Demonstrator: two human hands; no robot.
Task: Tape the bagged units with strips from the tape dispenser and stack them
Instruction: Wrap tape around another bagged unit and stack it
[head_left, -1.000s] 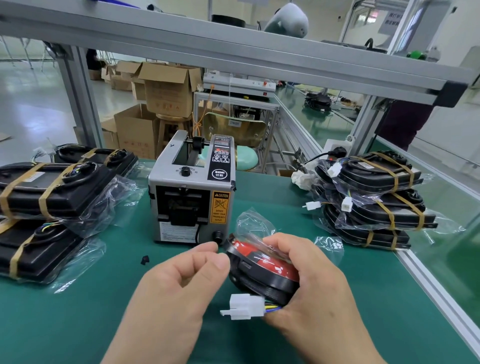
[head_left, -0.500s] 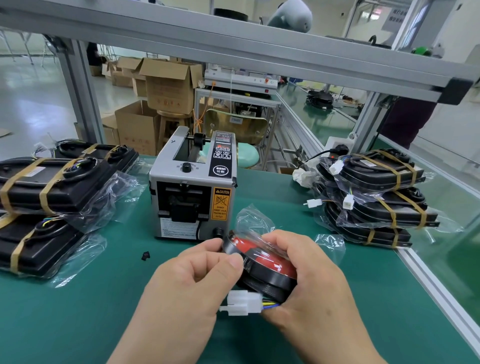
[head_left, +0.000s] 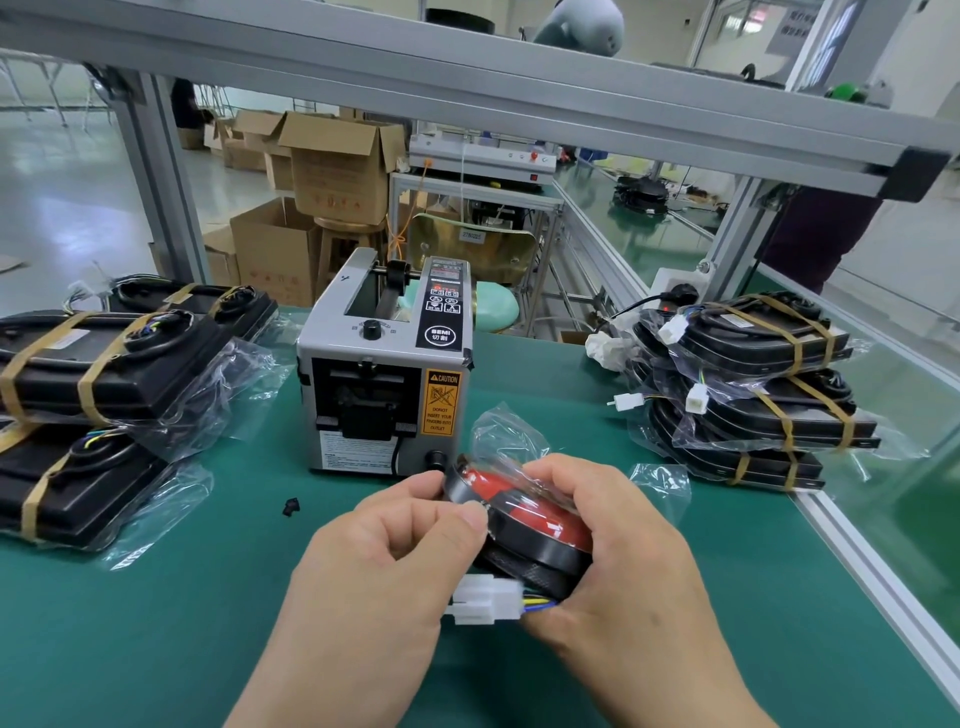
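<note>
Both hands hold a bagged unit (head_left: 530, 525), black with a red face, in a clear plastic bag, just above the green mat in front of the tape dispenser (head_left: 387, 379). My right hand (head_left: 618, 561) wraps around its right side. My left hand (head_left: 395, 561) pinches its left edge with curled fingers. A white connector (head_left: 485, 600) on coloured wires hangs out below, between the hands. Taped black units lie stacked at the right (head_left: 758, 389) and at the left (head_left: 104, 358).
The green mat (head_left: 156, 623) covers the bench; an aluminium rail (head_left: 878, 587) runs along its right edge. A small black piece (head_left: 291, 506) lies left of the hands. An aluminium frame beam (head_left: 467, 88) crosses overhead. Cardboard boxes (head_left: 332, 171) stand behind the bench.
The hands have drawn the unit slightly closer together, the left fingers curling tighter on its edge. The view has tilted a little; stacks and dispenser stay put.
</note>
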